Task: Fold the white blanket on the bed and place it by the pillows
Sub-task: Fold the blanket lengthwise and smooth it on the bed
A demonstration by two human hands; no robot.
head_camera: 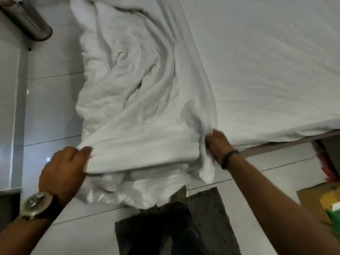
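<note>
Tiled floor: left hand, right hand both gripping crumpled white blanket edge beside bed.

Left grip, right grip both clenched.

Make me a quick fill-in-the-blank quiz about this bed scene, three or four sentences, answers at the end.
1. Both hands grip the near edge of the white ____.
2. The left hand has a ____ on its wrist.
3. The right hand wears a dark ____ on its wrist.
4. Much of the blanket hangs off the bed onto the tiled ____.

Missing words: blanket; watch; band; floor
</note>
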